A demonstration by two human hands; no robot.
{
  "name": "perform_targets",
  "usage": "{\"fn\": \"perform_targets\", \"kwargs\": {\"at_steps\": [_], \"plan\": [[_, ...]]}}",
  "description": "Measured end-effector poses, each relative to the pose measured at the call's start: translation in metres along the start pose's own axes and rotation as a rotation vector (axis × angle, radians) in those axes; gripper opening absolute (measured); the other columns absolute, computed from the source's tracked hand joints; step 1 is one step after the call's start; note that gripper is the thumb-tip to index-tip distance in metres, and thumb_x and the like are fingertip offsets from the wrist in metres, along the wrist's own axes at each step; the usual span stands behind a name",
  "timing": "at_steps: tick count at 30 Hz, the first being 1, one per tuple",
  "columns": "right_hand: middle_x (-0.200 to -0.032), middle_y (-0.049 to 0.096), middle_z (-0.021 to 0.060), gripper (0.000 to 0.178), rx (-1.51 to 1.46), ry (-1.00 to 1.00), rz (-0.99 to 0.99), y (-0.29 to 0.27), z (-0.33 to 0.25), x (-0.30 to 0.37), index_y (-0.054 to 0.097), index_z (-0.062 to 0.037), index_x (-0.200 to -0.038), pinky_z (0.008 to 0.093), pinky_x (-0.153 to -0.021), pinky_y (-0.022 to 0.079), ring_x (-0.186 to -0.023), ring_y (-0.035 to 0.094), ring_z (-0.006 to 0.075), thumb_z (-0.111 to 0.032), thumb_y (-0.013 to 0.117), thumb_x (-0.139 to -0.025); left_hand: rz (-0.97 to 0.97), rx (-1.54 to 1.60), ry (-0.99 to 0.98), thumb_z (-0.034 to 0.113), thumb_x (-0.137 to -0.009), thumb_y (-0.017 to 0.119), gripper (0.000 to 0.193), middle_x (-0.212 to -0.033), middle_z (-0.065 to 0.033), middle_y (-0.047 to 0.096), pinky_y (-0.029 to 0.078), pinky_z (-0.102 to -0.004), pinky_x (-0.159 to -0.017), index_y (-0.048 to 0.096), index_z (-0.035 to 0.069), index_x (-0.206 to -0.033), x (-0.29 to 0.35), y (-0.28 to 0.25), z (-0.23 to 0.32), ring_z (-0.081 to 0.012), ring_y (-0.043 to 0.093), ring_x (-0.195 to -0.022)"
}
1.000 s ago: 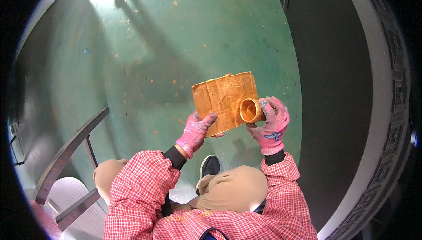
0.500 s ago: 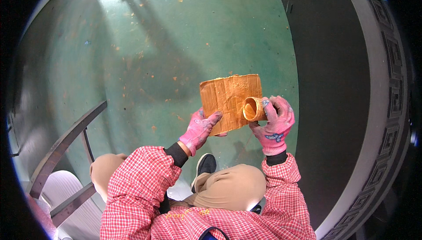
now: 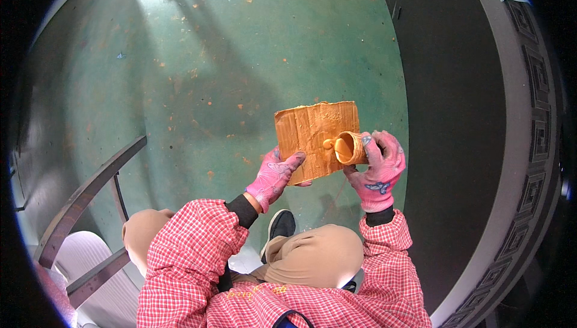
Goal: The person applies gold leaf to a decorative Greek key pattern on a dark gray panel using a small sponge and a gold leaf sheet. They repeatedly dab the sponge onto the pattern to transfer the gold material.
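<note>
My left hand (image 3: 275, 176), in a stained pink glove, grips the lower left corner of a piece of cardboard (image 3: 300, 125) coated in orange-gold paint. The thumb lies on top and the fingers are under it. My right hand (image 3: 381, 169), gloved the same way, is wrapped round a paper cup (image 3: 357, 147) tipped on its side, its mouth toward the cardboard. Inside the cup is gold paint (image 3: 344, 149). A small thick blob of paint (image 3: 328, 143) sits on the cardboard at the cup's lip.
Below is a green floor (image 3: 228, 57) spotted with orange paint. A dark panel (image 3: 451, 88) with a grey, key-patterned border (image 3: 537, 75) stands on my right. To the left are a dark curved metal frame (image 3: 90, 199) and a pale ribbed surface (image 3: 90, 256). My bent knee (image 3: 318, 253) is below the hands.
The cup has tipped further and moved slightly right. Paint has run from its lip onto the cardboard as a blob. The left hand and the cardboard have hardly moved.
</note>
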State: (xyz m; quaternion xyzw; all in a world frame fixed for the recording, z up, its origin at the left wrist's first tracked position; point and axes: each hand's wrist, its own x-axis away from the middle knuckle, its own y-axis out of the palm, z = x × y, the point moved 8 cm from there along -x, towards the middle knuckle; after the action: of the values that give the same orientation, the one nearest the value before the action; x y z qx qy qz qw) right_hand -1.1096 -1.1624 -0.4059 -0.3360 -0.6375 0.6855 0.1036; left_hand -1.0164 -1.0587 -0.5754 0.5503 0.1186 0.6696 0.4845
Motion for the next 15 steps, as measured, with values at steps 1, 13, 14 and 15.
{"fn": "perform_targets", "kwargs": {"at_steps": [1, 13, 14, 15], "plan": [[-0.103, 0.055, 0.0077, 0.081, -0.001, -0.001, 0.005, 0.000, 0.001, 0.000, 0.052, -0.0177, -0.116, 0.0433, -0.080, 0.045, -0.095, 0.056, 0.0293, -0.011, 0.082, -0.041, 0.002, 0.000, 0.008, 0.018, -0.089, 0.059, 0.038, -0.112, -0.0107, 0.057, 0.061, -0.0398, -0.066, 0.046, 0.003, -0.122, -0.001, 0.001, 0.001, -0.0240, 0.063, -0.094], [-0.107, 0.056, 0.0078, 0.077, -0.199, 0.220, -0.048, 0.012, 0.041, 0.021, 0.056, -0.0140, -0.111, 0.0407, -0.085, 0.043, -0.099, 0.054, 0.0291, -0.011, 0.082, -0.038, 0.012, -0.062, 0.036, 0.019, -0.088, 0.061, 0.042, -0.113, -0.0095, 0.056, 0.060, -0.0416, -0.067, 0.045, 0.004, -0.123, 0.005, 0.001, 0.007, -0.0250, 0.062, -0.096], [-0.107, 0.056, 0.0073, 0.073, -0.216, 0.261, -0.072, 0.014, 0.046, 0.024, 0.058, -0.0144, -0.109, 0.0408, -0.086, 0.042, -0.100, 0.054, 0.0288, -0.010, 0.081, -0.040, 0.018, -0.070, 0.041, 0.019, -0.088, 0.061, 0.042, -0.113, -0.0094, 0.056, 0.060, -0.0419, -0.067, 0.044, 0.004, -0.124, 0.006, 0.000, 0.008, -0.0251, 0.062, -0.096], [-0.107, 0.056, 0.0071, 0.072, -0.193, 0.274, -0.104, 0.015, 0.049, 0.025, 0.058, -0.0146, -0.109, 0.0406, -0.087, 0.042, -0.099, 0.054, 0.0286, -0.010, 0.080, -0.040, 0.023, -0.079, 0.046, 0.019, -0.088, 0.061, 0.043, -0.113, -0.0092, 0.056, 0.060, -0.0423, -0.067, 0.044, 0.005, -0.124, 0.007, 0.001, 0.010, -0.0252, 0.062, -0.096]]}}
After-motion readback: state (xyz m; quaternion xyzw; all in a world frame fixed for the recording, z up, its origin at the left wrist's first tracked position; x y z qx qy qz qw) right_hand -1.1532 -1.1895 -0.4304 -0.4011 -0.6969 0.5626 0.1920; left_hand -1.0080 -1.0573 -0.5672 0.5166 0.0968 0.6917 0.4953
